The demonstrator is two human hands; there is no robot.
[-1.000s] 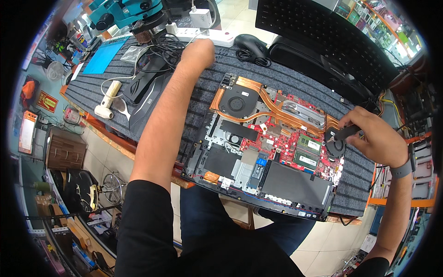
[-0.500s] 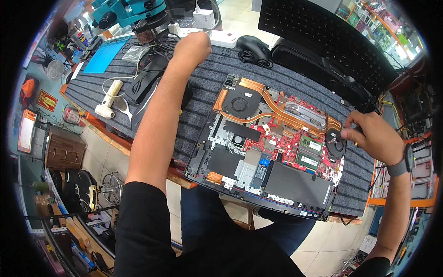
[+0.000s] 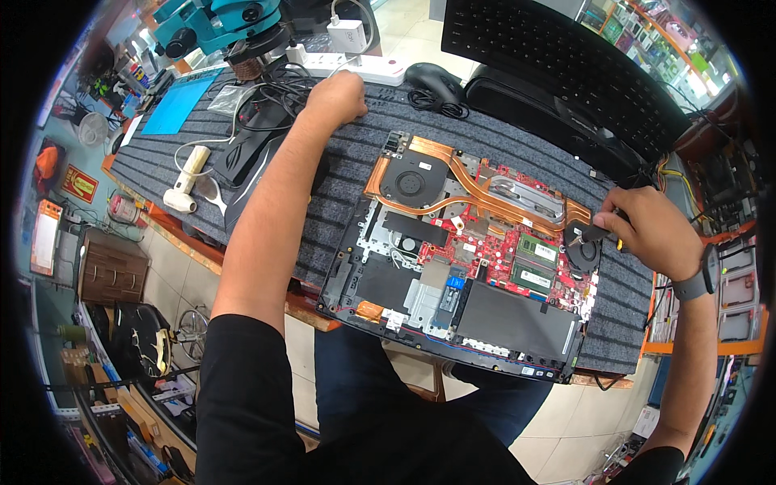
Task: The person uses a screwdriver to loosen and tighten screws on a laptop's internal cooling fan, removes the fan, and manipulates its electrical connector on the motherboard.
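Note:
An opened laptop base (image 3: 388,281) lies on the grey ribbed mat, showing a red circuit board, copper heat pipes (image 3: 477,194), two fans, memory sticks (image 3: 532,276) and a dark battery (image 3: 503,317). My right hand (image 3: 653,230), with a watch on the wrist, grips a dark screwdriver (image 3: 594,234). Its thin metal tip is over the smaller right fan (image 3: 583,252). On the far side of the table, my left hand (image 3: 337,99) is curled closed beside the power strip; its fingertips, and whatever they hold, are hidden.
A large black keyboard (image 3: 566,69) and a mouse (image 3: 435,85) are behind the laptop. A white power strip (image 3: 380,69), tangled black cables (image 3: 283,90) and a teal microscope (image 3: 218,24) stand at the far left. A cream hammer-shaped tool (image 3: 187,179) lies by the left edge.
My right hand has turned, bringing the screwdriver's dark handle into view by the small fan. My left hand has dropped slightly nearer. The whole view has shifted a little.

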